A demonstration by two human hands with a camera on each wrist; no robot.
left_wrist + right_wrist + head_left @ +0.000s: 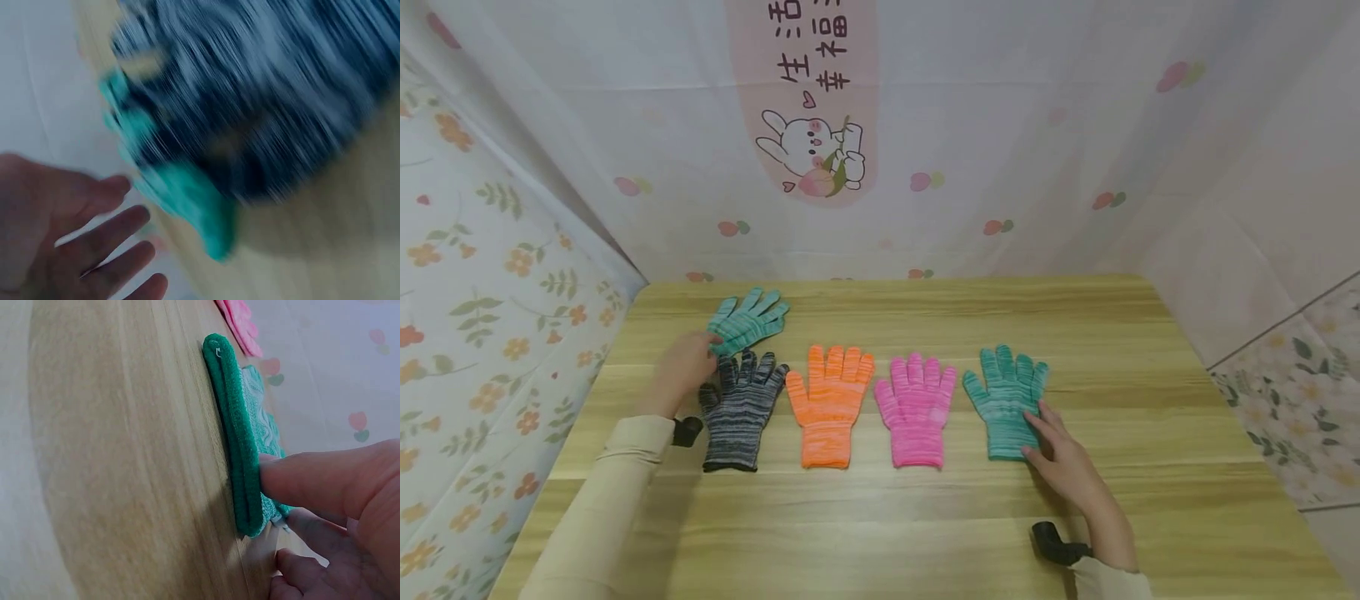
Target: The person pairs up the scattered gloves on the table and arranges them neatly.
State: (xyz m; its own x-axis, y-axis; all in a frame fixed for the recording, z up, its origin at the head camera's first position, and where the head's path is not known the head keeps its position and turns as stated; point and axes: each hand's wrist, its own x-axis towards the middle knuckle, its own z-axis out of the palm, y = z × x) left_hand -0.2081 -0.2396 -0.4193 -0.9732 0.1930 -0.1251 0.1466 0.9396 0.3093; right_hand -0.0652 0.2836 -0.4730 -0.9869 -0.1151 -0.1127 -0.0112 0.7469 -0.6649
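Several knitted gloves lie flat on the table. A green glove (747, 323) rests tilted at the back left, with the left hand (688, 367) by its cuff. A dark grey striped glove (741, 417) lies just below it. In the left wrist view, blurred, the left hand (69, 231) has its fingers loosely extended beside the green glove (187, 194). An orange glove (831, 408) and a pink glove (917, 412) lie in the middle. At the right, the right hand (1063, 458) touches another green glove (1006, 408); its thumb (306, 481) rests at the cuff.
The gloves lie on a wood-grain table (880, 533). Behind it hangs a white printed curtain (962, 125), with a floral cloth (482, 333) along the left. Black wrist mounts (1056, 546) show near both sleeves.
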